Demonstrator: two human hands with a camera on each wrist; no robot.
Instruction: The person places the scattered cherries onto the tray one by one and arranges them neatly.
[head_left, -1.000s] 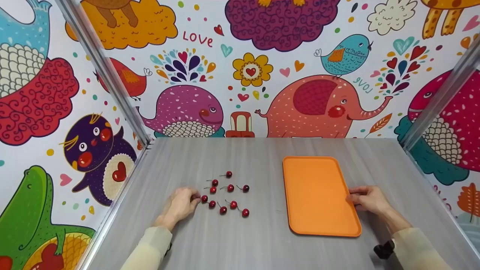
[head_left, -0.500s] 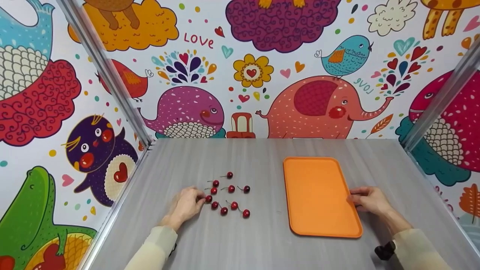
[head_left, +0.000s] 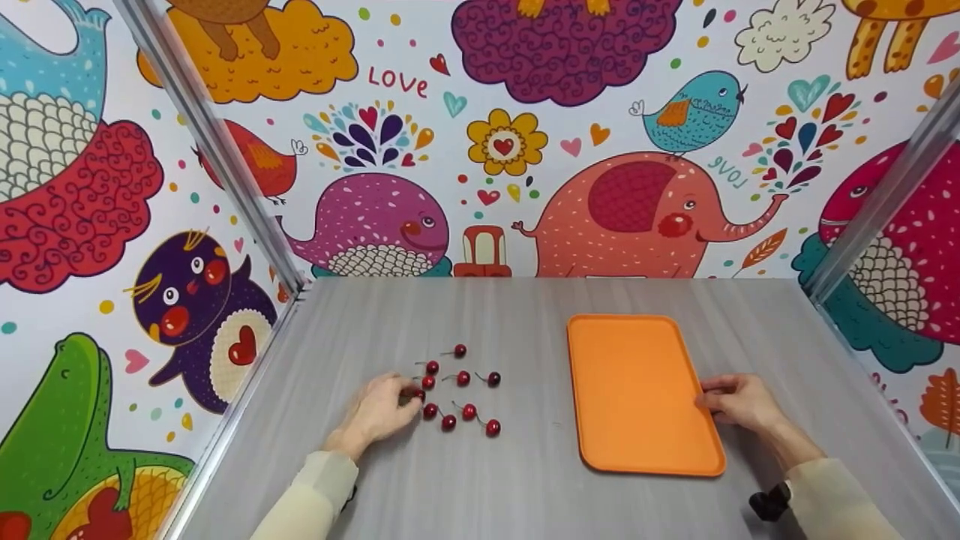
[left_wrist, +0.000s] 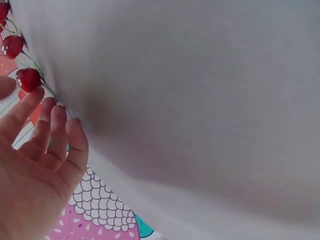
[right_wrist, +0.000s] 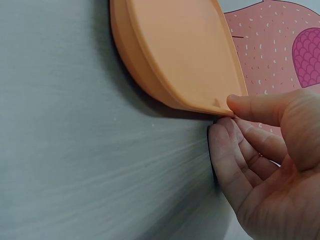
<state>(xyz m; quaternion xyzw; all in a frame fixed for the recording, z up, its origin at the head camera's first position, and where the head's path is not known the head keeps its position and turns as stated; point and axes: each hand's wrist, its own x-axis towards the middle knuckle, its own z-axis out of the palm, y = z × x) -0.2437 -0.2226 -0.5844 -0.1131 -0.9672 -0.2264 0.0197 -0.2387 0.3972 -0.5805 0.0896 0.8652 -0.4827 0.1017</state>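
Several red cherries (head_left: 463,378) with thin stems lie spread on the grey table, left of the middle. My left hand (head_left: 381,411) has thumb and index finger at either side of the leftmost cherry (left_wrist: 28,80), its other fingers loosely bent; from above, the fingers partly cover this cherry. To the right lies an orange rectangular tray (head_left: 637,397) with a raised rim and nothing on it. My right hand (head_left: 742,401) grips the tray's right edge, thumb over the rim and fingers below it, as the right wrist view shows.
Patterned panels with cartoon animals (head_left: 622,217) enclose the table (head_left: 525,480) at the back and sides. Metal posts (head_left: 225,165) stand at its back corners. A black object (head_left: 770,501) sits at the right wrist.
My left hand has moved slightly right, and the leftmost cherry has shifted right, nearer the others. The fingers now cover more of it. The right hand and the tray stay put.
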